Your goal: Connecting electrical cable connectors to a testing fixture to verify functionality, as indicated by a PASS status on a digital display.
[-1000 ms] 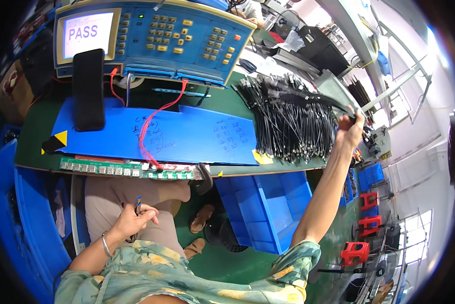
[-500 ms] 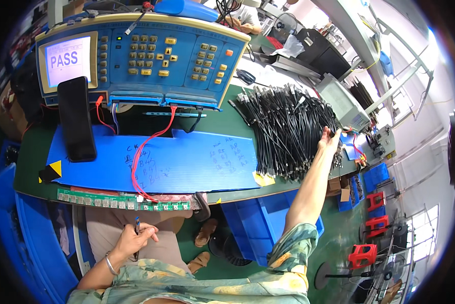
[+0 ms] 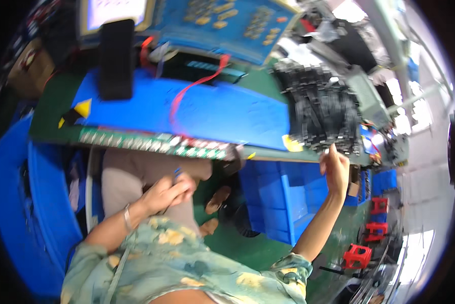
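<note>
Right hand (image 3: 334, 169) raised, fingertip touching the black cable bundle (image 3: 321, 109) on the bench at 2 o'clock; grip unclear. Left hand (image 3: 167, 191) closed on a thin pen-like tool over the lap. Cables look light, floppy, tangle-prone; pinch one near its end.

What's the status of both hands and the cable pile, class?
Left hand in lap, fingers closed on a thin pen-like object. Right hand raised at the near edge of the black cable pile; grip unclear through blur. Nothing between hand and pile.
</note>
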The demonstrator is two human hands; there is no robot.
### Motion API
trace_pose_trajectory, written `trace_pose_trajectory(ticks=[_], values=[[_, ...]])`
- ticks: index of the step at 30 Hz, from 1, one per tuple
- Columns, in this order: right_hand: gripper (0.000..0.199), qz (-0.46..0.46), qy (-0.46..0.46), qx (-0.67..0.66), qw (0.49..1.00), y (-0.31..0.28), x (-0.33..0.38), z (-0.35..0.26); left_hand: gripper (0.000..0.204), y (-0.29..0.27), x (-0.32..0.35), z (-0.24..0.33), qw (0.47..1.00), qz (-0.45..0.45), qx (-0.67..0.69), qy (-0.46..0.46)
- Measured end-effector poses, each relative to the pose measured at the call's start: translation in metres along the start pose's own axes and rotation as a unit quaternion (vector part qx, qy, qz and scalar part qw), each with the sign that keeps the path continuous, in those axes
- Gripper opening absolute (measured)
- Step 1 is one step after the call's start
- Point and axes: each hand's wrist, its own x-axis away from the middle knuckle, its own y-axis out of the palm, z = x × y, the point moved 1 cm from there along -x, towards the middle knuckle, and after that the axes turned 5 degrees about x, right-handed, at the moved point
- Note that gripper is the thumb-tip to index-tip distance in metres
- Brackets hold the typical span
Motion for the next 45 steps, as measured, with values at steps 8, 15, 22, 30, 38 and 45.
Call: trace_pose_trajectory(ticks=[8,15,22,30,38,45], values=[[0.02,-0.205,-0.072,-0.193,0.957,0.198,0.114,0.011,0.021,0.024,-0.002,0.009,0.981,-0.135,0.129,-0.045],[0.011,-0.212,-0.023,-0.263,0.941,0.242,0.135,0.014,0.017,0.014,0.028,-0.011,0.972,-0.115,0.188,-0.082],[0.01,-0.105,0.007,-0.192,0.976,0.251,0.138,0.01,0.018,0.017,0.035,-0.025,0.986,-0.003,0.163,0.044],[0.004,-0.115,0.013,-0.181,0.977,0.257,0.138,0.008,0.019,0.012,0.033,-0.028,0.986,0.023,0.151,0.071],[0.011,-0.036,-0.05,-0.172,0.983,0.258,0.129,0.02,0.026,-0.003,0.04,-0.021,0.971,0.158,-0.012,0.181],[0.012,-0.142,-0.09,-0.226,0.96,0.271,0.129,0.015,0.018,0.0,0.039,-0.008,0.967,0.152,-0.079,0.187]])
